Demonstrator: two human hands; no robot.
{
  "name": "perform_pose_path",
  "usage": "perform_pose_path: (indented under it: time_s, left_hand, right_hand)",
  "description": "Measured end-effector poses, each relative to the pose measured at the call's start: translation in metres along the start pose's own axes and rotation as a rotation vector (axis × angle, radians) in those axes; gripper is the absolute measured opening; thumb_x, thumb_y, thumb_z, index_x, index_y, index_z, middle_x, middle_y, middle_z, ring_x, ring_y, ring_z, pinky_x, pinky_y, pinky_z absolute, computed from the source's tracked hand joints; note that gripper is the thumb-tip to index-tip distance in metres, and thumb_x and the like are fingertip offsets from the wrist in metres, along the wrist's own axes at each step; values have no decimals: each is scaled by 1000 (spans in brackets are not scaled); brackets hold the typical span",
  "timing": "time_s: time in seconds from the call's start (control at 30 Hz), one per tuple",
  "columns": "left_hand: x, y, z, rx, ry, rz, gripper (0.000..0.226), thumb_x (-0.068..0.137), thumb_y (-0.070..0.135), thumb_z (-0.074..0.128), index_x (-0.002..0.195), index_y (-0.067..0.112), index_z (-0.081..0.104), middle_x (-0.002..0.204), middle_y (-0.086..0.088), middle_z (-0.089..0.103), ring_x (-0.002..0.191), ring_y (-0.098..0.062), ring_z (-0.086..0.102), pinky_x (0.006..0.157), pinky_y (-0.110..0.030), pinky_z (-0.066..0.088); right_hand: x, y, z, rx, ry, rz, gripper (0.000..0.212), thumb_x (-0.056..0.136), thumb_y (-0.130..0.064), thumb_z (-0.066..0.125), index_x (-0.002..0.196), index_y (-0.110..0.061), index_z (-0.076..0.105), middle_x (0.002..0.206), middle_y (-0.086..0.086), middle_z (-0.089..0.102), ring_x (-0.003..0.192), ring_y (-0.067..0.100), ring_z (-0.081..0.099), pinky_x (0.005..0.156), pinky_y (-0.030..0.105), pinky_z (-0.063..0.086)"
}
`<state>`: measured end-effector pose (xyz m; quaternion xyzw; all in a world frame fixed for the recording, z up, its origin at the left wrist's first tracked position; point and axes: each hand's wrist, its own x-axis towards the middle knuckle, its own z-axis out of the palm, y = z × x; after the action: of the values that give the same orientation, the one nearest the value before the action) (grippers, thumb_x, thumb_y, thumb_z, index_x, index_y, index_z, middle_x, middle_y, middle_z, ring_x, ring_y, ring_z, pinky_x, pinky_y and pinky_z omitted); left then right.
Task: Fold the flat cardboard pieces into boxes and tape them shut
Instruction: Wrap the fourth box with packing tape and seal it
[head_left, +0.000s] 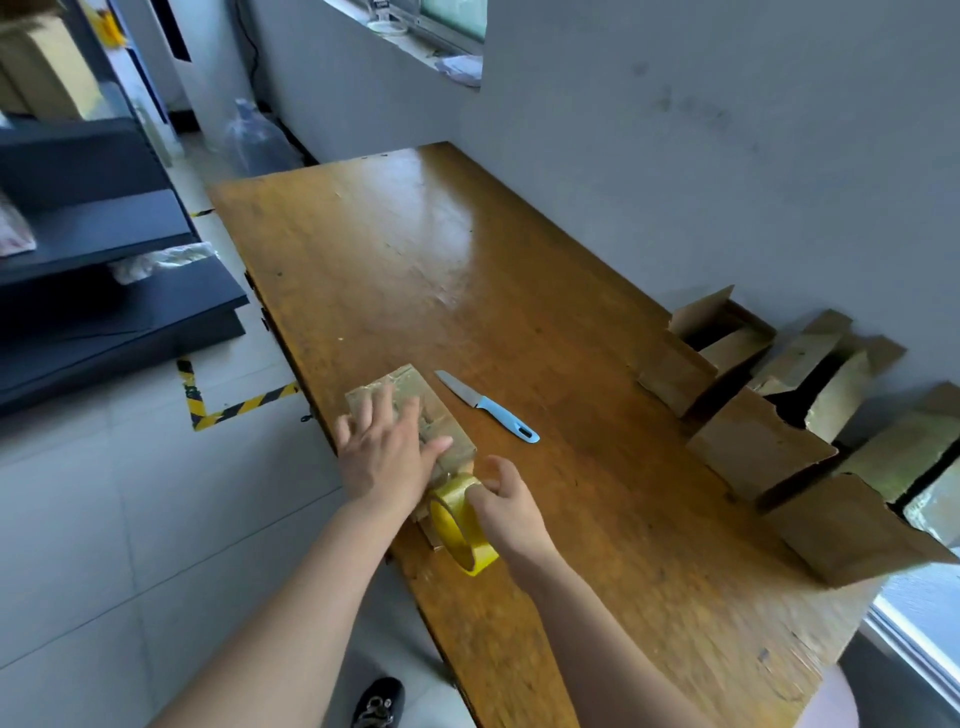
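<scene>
- Lower centre of the frame, at the table's (415, 260) left edge: one small cardboard box (402, 387), folded up and lying flat, its top glossy as if already taped.
- Left grip (387, 457): a bare hand, released, with fingers spread straight and pressing down on top of the box.
- Right grip (506, 506): a bare hand clenched round a yellow tape roll (460, 538), which is held on edge against the near end of the box. The strip itself is too clear to trace.
- Knife (488, 407): blue handle and bare blade, lying on the table just to the right of the box and touched by neither hand.
- Right side of the frame, along the wall: a row of folded boxes (753, 452), some with flaps open.
- Upper left: dark shelves (104, 234) and a clear water bottle (254, 140) on the floor.
- Bottom edge: a black shoe (379, 701) on the tiles.
- Step in hand, as judged: sealing this box, with the tape being laid over its near end while the flat hand pins it down.
- Next move, as judged: the strip needs pressing down round the end and then cutting. The knife is the likely tool, so one hand must come free to fetch it while the box stays pinned and the tape stays taut.
- Risk, as judged: the box sits close to the table edge and could slide off under the pull.
</scene>
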<state>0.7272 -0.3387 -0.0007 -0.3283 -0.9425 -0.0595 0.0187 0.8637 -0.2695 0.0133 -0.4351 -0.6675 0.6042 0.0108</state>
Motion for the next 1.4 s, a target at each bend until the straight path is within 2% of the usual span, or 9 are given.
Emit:
perform_pose_path:
  time_s: [0.1, 0.27, 0.4, 0.7, 0.8, 1.03, 1.17, 1.3, 1.4]
  left_hand:
    - [-2, -9, 9, -44, -62, 76, 54, 99, 52, 29, 146, 27, 36, 156, 2, 31, 143, -18, 23, 104, -43, 29]
    - [13, -27, 13, -136, -207, 118, 55, 102, 47, 13, 154, 30, 9, 162, 9, 1, 148, -11, -8, 117, -53, 5]
    - [25, -34, 13, -135, -236, 135, 54, 102, 46, 12, 154, 31, 7, 162, 11, -2, 148, -9, -9, 117, -53, 1]
    - [34, -43, 22, -244, -225, 183, 60, 99, 55, 17, 154, 31, 10, 162, 12, -2, 147, -7, -12, 116, -53, -2]
    - [34, -45, 19, -239, -266, 219, 81, 88, 70, 29, 154, 31, 5, 161, 12, -8, 145, -7, -17, 116, -53, -1]
    - [26, -42, 14, -104, -181, 301, 95, 85, 63, 53, 154, 15, 8, 163, -4, 0, 148, -21, -7, 115, -53, 25]
    - [26, -34, 18, -90, -157, 287, 95, 87, 56, 56, 154, 11, 6, 162, -10, -1, 148, -26, -9, 116, -43, 24]
    - [26, -34, 23, -141, -102, 328, 89, 89, 49, 56, 154, 9, 9, 162, -13, 0, 147, -27, -12, 116, -35, 10]
    - [21, -40, 22, -233, -49, 353, 83, 87, 46, 59, 153, 13, 20, 162, -14, 2, 145, -23, -12, 116, -42, 20]
  right_hand:
    - [1, 2, 3, 76, 13, -18, 41, 93, -24, 56, 130, -25, 41, 120, -3, 54, 94, 9, 56, 57, 12, 43]
    - [4, 2, 5, -4, -119, 4, 27, 96, -49, 51, 108, -26, 58, 105, -7, 63, 93, 9, 59, 69, 20, 45]
    - [16, -5, 22, -385, 63, -131, 37, 97, -53, 42, 95, -21, 61, 85, -3, 63, 75, 11, 59, 58, 22, 44]
    - [45, -8, 34, -381, 76, 216, 40, 87, -53, 50, 73, -16, 58, 72, -3, 60, 65, 12, 58, 47, 23, 37]
    - [53, -17, 35, -402, 51, 248, 36, 86, -49, 50, 77, -16, 60, 78, 0, 64, 69, 15, 61, 48, 24, 38]
    - [60, -21, 38, -498, 16, 253, 47, 91, -55, 45, 99, -12, 63, 93, 2, 64, 78, 14, 60, 57, 23, 44]
    - [57, -26, 21, -129, -180, 436, 64, 87, -58, 55, 133, -16, 44, 128, 8, 52, 106, 22, 54, 77, 31, 47]
    - [56, -15, 8, -64, -305, 338, 43, 88, -44, 62, 123, -20, 52, 114, 8, 57, 97, 20, 60, 84, 34, 56]
    - [56, -13, 5, -92, -294, 274, 44, 88, -44, 65, 125, -22, 55, 114, 5, 59, 98, 18, 61, 82, 30, 57]
